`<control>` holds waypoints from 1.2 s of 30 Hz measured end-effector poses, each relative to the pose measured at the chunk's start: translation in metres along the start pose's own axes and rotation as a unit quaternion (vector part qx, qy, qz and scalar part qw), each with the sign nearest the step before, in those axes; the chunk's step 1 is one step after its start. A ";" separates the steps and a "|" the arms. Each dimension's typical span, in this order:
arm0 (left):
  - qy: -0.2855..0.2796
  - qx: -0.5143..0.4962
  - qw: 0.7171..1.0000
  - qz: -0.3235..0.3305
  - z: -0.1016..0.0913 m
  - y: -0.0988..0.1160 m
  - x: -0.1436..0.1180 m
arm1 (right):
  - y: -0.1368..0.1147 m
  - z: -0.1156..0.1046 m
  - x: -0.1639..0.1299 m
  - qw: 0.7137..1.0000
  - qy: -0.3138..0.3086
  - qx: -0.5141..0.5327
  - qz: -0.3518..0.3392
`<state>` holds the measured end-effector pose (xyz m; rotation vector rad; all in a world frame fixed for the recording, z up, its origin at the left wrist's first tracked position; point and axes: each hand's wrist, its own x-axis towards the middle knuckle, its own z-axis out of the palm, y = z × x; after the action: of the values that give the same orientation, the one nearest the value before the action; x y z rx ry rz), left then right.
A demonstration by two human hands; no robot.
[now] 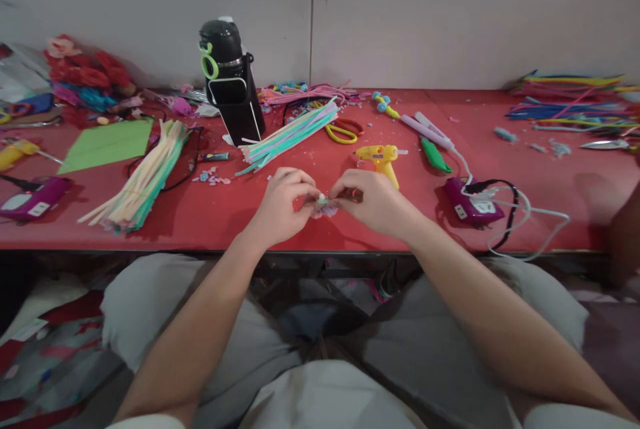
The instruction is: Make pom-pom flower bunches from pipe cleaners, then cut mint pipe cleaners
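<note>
Over the front of the red table, my left hand (287,205) and my right hand (374,201) meet at the fingertips. Between them they pinch a small pipe-cleaner piece (326,207), whitish and green on top with pale purple-pink below. My fingers cover part of it, so its full shape is hidden. Just beyond my right hand lies a yellow glue gun (381,161). Past my left hand rests a bundle of teal, lilac and cream pipe cleaners (293,135), with yellow-handled scissors (343,134) beside it.
A black bottle (233,92) stands behind the bundle. Another pipe-cleaner bundle (145,179) and a green sheet (107,144) lie left. To the right are a lilac hair-straightener-like tool (427,130), a purple power block (470,202) with looping cables, and colourful pipe cleaners (565,109).
</note>
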<state>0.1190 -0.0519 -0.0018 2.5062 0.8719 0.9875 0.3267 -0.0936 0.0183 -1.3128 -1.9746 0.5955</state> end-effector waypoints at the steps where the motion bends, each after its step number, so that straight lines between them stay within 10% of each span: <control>1: -0.021 -0.006 1.000 0.008 -0.003 0.001 0.001 | 0.000 -0.002 0.000 1.000 -0.018 -0.014 -0.016; 12: -0.157 0.005 0.987 -0.019 -0.026 0.018 0.015 | -0.019 -0.019 0.005 0.947 -0.144 -0.274 -0.082; 27: -0.122 0.058 0.984 -0.116 -0.001 0.038 0.017 | -0.006 -0.017 0.021 0.982 -0.147 -0.019 0.119; 36: -0.065 -0.008 0.985 -0.160 0.004 0.025 0.018 | -0.013 -0.023 0.009 0.984 -0.114 -0.126 -0.059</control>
<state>0.1426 -0.0599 0.0169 2.2898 1.1719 0.7133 0.3336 -0.0907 0.0452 -1.3105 -2.3614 0.4681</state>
